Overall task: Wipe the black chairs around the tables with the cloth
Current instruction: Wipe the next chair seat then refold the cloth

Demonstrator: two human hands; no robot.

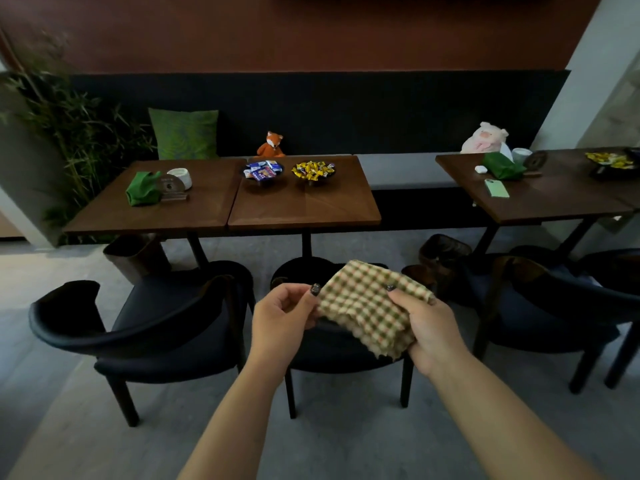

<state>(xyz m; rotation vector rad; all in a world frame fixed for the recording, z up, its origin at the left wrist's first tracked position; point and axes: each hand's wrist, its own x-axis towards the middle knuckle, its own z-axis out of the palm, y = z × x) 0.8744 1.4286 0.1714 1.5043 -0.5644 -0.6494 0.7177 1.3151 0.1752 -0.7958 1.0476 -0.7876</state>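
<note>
From the head camera, both bare hands hold a checked cloth (367, 304) up in front of the body, above the floor and just over the seat of a black chair (332, 348) that is mostly hidden behind it. The left hand (282, 318) pinches the cloth's left edge, its fingers (313, 292) curled onto the fabric. The right hand (431, 330) grips the right side, thumb on top and the other fingers closed underneath, so the cloth hangs bunched between the two hands.

A second black chair (138, 327) stands to the left, its curved back toward the camera, and a third (540, 306) stands to the right. None of them touches the cloth.

Beyond the chairs stands a brown bench (221, 206) made of two square tops pushed together. On it sit a folded green napkin (142, 188), a white cup (181, 176), a bowl of blue packets (262, 169) and a bowl of yellow sweets (313, 169). A fox toy (272, 145) sits behind on the wall seat beside a green cushion (185, 133).
</note>
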